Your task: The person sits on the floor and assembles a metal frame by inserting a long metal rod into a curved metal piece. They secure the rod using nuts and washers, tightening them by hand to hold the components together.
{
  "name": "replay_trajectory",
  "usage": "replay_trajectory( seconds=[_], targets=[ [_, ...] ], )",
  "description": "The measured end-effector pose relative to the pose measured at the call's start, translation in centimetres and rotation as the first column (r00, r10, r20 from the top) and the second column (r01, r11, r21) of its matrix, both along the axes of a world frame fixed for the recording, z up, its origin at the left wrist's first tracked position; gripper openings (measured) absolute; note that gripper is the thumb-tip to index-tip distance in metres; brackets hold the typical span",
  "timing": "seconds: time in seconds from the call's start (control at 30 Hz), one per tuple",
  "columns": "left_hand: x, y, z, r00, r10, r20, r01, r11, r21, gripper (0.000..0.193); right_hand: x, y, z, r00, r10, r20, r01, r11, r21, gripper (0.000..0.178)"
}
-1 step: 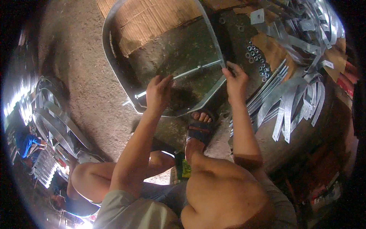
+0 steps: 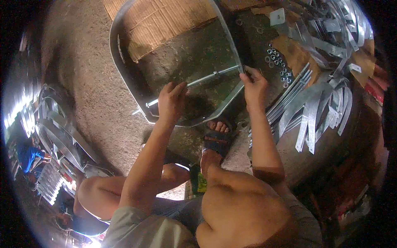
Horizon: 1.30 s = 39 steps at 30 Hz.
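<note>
Rod (image 2: 206,77) across metal hoop (image 2: 115,47)
Left hand (image 2: 171,101) — fingers curled on the rod; right hand (image 2: 255,89) — fingers pinching the hoop's right side.

Right hand (image 2: 255,90) — very slightly leftward in view

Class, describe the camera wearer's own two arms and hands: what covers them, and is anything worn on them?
The left hand and right hand are bare, without gloves, and no wristwear shows. The left forearm and right forearm are uncovered. A pale greyish sleeve shows on the left; none can be made out on the right.
</note>
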<state>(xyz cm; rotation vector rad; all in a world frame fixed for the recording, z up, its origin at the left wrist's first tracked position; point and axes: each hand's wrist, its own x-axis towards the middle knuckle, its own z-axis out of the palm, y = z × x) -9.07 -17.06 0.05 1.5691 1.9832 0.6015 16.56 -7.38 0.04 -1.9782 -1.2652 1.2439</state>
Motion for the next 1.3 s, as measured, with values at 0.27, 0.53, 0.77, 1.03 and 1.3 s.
replay_trajectory(
  seconds=[0.27,0.53,0.77,1.03,1.3],
  targets=[
    [0.2,-0.1,-0.3,0.999,0.023,0.024,-0.024,0.999,0.037,0.023,0.4,0.6,-0.7,0.975,0.173,0.141,-0.184,0.980,0.075,0.042],
    [0.1,0.0,-0.4,0.998,0.023,0.051,-0.024,0.999,0.028,0.021,1.1,0.4,-1.8,0.987,0.152,0.041,-0.156,0.980,0.123,0.042],
    [-0.8,0.9,-1.0,0.992,-0.108,0.066,0.112,0.992,-0.061,0.022,1.3,0.4,-1.2,0.982,0.182,0.053,-0.187,0.973,0.135,0.041],
    [1.2,0.0,-0.4,0.999,0.054,0.002,-0.054,0.997,0.053,0.022,0.6,0.4,-0.3,0.965,0.213,0.155,-0.237,0.960,0.152,0.038],
    [-1.5,2.0,-0.6,0.973,0.020,0.230,0.055,0.948,-0.314,0.025,0.8,0.5,-0.6,0.969,0.213,0.127,-0.232,0.959,0.162,0.039]
  ],
)
